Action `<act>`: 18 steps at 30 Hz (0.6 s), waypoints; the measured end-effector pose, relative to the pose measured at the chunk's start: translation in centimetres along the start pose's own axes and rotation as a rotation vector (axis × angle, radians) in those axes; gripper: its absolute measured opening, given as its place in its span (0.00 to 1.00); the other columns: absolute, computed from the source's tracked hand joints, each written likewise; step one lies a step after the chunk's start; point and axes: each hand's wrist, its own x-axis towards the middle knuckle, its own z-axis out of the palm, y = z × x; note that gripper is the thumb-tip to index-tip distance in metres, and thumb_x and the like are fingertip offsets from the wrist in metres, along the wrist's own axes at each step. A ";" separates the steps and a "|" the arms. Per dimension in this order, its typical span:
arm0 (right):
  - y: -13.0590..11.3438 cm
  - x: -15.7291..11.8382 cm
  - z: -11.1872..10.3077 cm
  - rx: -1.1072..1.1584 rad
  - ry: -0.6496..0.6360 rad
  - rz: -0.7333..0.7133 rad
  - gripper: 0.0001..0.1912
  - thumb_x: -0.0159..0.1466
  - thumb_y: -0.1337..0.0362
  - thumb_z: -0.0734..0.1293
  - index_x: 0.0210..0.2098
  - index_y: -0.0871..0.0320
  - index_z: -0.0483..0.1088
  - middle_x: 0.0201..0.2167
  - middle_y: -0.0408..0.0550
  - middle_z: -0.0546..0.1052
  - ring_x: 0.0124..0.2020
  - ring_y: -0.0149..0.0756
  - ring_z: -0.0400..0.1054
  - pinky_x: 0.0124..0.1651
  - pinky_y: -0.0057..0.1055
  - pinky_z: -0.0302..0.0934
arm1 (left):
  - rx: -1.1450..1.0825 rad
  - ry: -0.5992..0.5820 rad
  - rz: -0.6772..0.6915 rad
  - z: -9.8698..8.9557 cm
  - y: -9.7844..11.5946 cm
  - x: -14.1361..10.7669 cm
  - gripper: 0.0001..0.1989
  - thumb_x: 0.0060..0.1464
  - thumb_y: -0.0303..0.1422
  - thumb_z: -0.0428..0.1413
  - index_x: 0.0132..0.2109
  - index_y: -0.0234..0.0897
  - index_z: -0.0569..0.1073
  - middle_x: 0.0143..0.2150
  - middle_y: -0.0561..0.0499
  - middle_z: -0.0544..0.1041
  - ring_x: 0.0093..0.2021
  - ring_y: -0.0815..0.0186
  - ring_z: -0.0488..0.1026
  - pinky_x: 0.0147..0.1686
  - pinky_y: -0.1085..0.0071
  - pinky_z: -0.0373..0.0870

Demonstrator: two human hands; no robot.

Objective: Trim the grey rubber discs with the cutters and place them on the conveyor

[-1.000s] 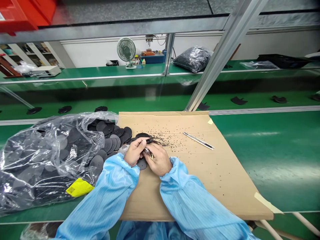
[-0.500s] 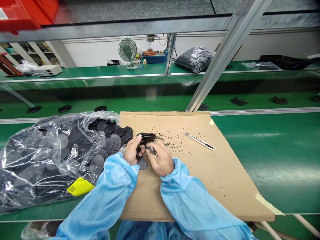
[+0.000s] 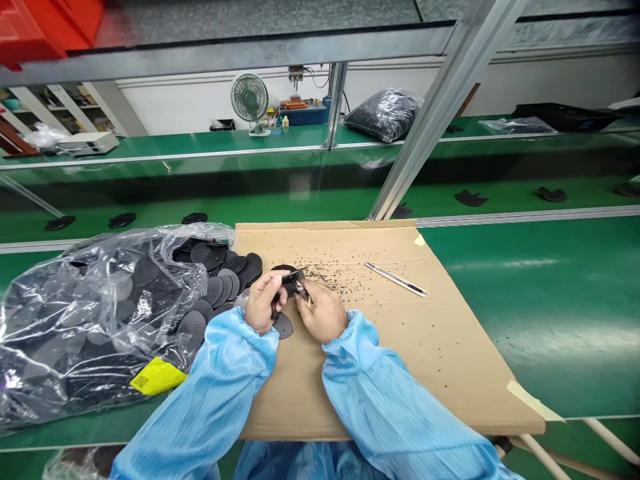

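My left hand is closed on a black plastic disc, held tilted above the cardboard. In my right hand is a small metal hand tool, apparently a pair of nippers, its tip against or very near the disc's edge. Most of the tool is hidden by my fingers. A grey-black disc lies on the cardboard below my hands, and more dark discs sit behind the held one. To the left, a heap of black discs spills from a clear plastic bag.
Under my hands lies a cardboard sheet, strewn with tiny black scraps. A slim white-and-black cutter or pen rests on its right part. A metal post rises at the far edge. Black parts lie on the green belt beyond.
The held disc has turned to a more edge-on tilt, and the tool's metal jaws show more clearly beside it. The whole view has shifted slightly.
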 end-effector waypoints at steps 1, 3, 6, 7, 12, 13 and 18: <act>0.0 0.0 0.0 0.006 -0.006 -0.002 0.11 0.63 0.66 0.61 0.45 0.58 0.69 0.38 0.51 0.76 0.41 0.40 0.70 0.44 0.31 0.62 | 0.006 -0.005 -0.001 0.0 0.0 0.0 0.22 0.53 0.46 0.56 0.44 0.31 0.72 0.17 0.55 0.67 0.15 0.75 0.56 0.15 0.79 0.49; 0.1 0.1 0.0 0.012 -0.013 -0.008 0.11 0.63 0.66 0.61 0.45 0.58 0.69 0.39 0.51 0.76 0.42 0.40 0.70 0.45 0.31 0.62 | 0.015 -0.011 -0.003 0.1 0.0 -0.1 0.22 0.52 0.47 0.57 0.44 0.31 0.72 0.17 0.55 0.66 0.16 0.74 0.57 0.15 0.78 0.50; 0.2 0.1 0.0 0.014 -0.018 -0.015 0.10 0.63 0.67 0.61 0.44 0.58 0.69 0.39 0.51 0.76 0.41 0.40 0.70 0.44 0.31 0.62 | 0.035 -0.020 -0.005 0.1 0.0 -0.1 0.22 0.52 0.47 0.57 0.44 0.31 0.72 0.17 0.55 0.66 0.17 0.74 0.57 0.15 0.78 0.50; 0.2 0.2 0.0 0.012 -0.021 -0.016 0.10 0.63 0.67 0.61 0.44 0.58 0.69 0.39 0.50 0.76 0.41 0.39 0.70 0.44 0.30 0.61 | 0.044 -0.022 -0.006 0.1 0.0 -0.1 0.22 0.52 0.47 0.57 0.44 0.31 0.72 0.17 0.55 0.66 0.17 0.74 0.57 0.15 0.78 0.50; 0.2 0.3 -0.1 0.000 -0.045 -0.011 0.09 0.63 0.68 0.60 0.41 0.58 0.69 0.37 0.49 0.76 0.40 0.38 0.70 0.43 0.30 0.60 | 0.078 -0.015 -0.004 0.0 0.0 -0.1 0.23 0.52 0.47 0.57 0.45 0.31 0.72 0.18 0.56 0.66 0.17 0.74 0.57 0.15 0.77 0.50; 0.2 0.3 -0.1 -0.001 -0.049 -0.010 0.09 0.63 0.68 0.60 0.41 0.58 0.69 0.37 0.49 0.76 0.40 0.38 0.70 0.42 0.30 0.60 | 0.081 -0.011 -0.001 0.0 -0.1 -0.1 0.23 0.52 0.47 0.57 0.46 0.32 0.72 0.18 0.56 0.66 0.16 0.74 0.57 0.15 0.77 0.50; 0.0 0.2 0.1 0.021 -0.059 -0.013 0.08 0.62 0.68 0.62 0.39 0.58 0.70 0.36 0.50 0.76 0.38 0.39 0.69 0.41 0.31 0.60 | 0.079 -0.031 0.009 0.1 0.0 -0.3 0.23 0.52 0.47 0.57 0.46 0.32 0.72 0.18 0.56 0.66 0.17 0.74 0.57 0.16 0.77 0.51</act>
